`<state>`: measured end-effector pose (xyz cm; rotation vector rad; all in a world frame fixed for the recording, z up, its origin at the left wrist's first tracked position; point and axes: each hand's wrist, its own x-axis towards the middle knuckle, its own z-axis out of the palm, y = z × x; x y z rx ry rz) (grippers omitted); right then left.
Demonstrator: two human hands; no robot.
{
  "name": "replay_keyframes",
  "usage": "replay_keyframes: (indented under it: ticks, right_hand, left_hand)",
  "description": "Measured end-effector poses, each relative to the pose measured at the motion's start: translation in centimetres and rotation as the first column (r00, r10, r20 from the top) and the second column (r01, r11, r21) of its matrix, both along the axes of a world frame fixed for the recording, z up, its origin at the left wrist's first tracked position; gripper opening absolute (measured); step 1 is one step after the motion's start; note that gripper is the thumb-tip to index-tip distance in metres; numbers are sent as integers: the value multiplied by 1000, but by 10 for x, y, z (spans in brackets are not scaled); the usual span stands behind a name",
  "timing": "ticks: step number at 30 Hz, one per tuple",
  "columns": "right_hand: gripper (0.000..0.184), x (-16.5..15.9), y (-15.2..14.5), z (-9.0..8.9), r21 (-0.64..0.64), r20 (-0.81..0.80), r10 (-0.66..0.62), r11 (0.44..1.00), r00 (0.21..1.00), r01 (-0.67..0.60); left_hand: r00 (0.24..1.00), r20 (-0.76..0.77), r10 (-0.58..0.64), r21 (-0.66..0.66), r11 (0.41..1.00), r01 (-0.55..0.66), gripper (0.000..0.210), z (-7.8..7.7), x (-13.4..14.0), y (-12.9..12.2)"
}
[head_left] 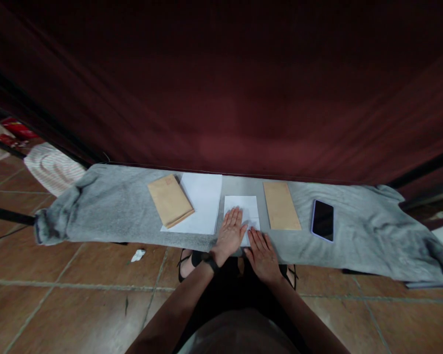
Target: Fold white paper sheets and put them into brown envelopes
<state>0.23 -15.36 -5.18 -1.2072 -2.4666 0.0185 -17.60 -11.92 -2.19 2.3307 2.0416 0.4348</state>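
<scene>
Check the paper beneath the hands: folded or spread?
Can't tell: a line across the paper hints at folding, but left hand and right hand hide part.

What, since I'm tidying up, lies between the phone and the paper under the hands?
A brown envelope and some grey cloth, as the head view shows.

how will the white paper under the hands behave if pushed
The white paper looks thin, so probably light and floppy. The line across it may be a crease where it would bend first. Under the flat left hand, it likely won't slide freely.
</scene>
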Motion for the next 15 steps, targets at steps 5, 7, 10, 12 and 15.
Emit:
replay_keyframes:
  ticks: [5,7,10,12,15]
  right_hand:
    - [58,0,2,1,9,14,-5,1000,1000,4]
    - [59,0,2,2,9,11,-5,1000,1000,5]
    - [61,0,1,2,5,1,-7,1000,1000,7]
    - [61,0,1,1,3,-2,-3,1000,1000,3]
    - [62,1,1,-1,5,5,8,1000,1000,-8]
  left_hand:
    - [997,-15,74,-39,996,-74,62,-13,-15,35]
    - [996,-17,91,-40,995,-92,61,-14,-20,40]
    - [992,-23,122,-51,991,-123,57,-10,-19,35]
    - [997,-25,75,-45,996,-77,54,-7,-12,18]
    - [983,-34,-182,-44,983,181,50,-4,-3,-22]
